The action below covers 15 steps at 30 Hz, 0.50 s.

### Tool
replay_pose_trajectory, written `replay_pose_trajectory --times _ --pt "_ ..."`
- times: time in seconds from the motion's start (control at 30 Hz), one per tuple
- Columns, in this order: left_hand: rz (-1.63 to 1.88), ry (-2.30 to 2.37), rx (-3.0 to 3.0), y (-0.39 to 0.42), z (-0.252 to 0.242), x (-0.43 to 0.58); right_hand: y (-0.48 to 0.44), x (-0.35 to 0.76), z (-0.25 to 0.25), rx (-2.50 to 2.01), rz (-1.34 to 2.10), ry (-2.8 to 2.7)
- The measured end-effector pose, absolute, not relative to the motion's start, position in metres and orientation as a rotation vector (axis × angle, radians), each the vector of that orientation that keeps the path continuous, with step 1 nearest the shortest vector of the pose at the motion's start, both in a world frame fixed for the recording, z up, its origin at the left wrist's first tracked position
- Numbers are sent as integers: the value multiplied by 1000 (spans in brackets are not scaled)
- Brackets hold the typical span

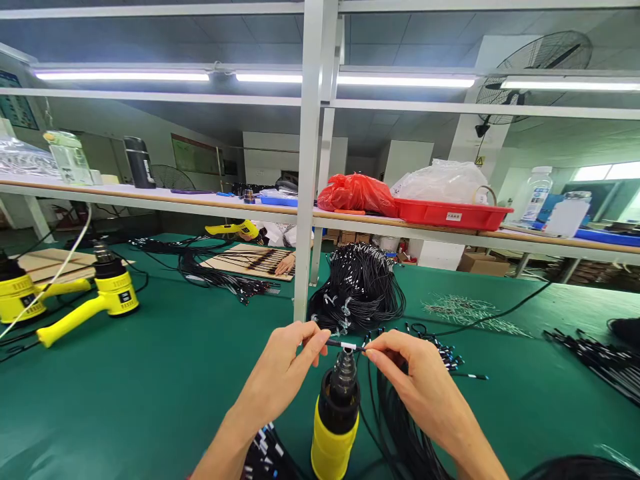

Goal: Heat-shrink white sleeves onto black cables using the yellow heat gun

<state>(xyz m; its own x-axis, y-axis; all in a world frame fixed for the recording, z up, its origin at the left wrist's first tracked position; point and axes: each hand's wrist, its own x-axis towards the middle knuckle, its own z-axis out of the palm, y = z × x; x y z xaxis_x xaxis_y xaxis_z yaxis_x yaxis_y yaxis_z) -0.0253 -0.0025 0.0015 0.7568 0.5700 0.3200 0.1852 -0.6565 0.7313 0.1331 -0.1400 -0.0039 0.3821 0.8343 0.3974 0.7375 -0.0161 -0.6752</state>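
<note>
A thin black cable (347,345) with a white sleeve on it is stretched level between my two hands. My left hand (287,367) pinches one end, and my right hand (417,377) pinches the other. Directly below the white sleeve points the metal nozzle of a yellow heat gun (334,433), standing upright; whether the sleeve touches the nozzle I cannot tell. Black cables (400,413) hang and lie under my right hand. More black cables with white and blue marks (265,453) lie by my left forearm.
Behind my hands a large heap of black cables (357,287) sits against the white post (303,267). Two more yellow heat guns (117,293) stand at left. Thin wires (470,312) lie scattered at right. A shelf holds a red tray (450,213). Another person's hand (286,265) rests on a board across the bench.
</note>
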Motion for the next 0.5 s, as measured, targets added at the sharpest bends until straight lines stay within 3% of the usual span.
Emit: replay_pose_trajectory --times 0.5 --pt "790 604 2335 0 -1 -24 -140 127 -8 -1834 148 -1401"
